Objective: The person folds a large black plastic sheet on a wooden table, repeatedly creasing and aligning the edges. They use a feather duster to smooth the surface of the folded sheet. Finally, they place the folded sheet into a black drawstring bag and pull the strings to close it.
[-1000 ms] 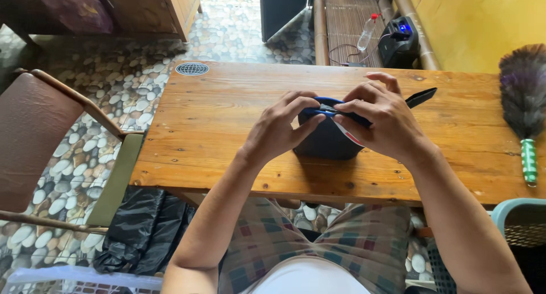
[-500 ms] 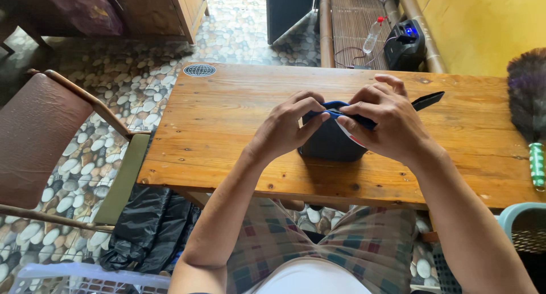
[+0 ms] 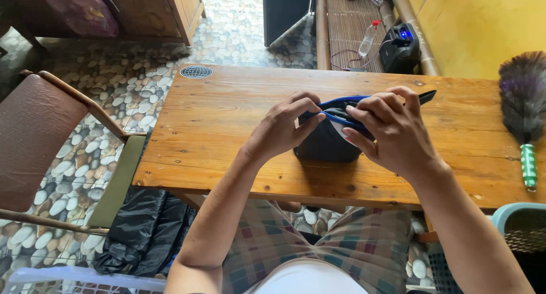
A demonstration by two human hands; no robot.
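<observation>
The pouch [image 3: 327, 143] is dark, almost black, with a bright blue edge along the top, and it sits on a bench [image 3: 227, 140] of warm orange-brown wood with darker lines in it. The floor [image 3: 85, 95] is a pattern of many small round pebbles in grey, white and tan, and the shorts [image 3: 364, 243] are checked in green, tan and dull red. The feather duster [image 3: 524, 95] has dark purple-grey feathers and a green and white handle, the wall [image 3: 483, 26] is yellow, and the chair [image 3: 34, 140] is brown.
</observation>
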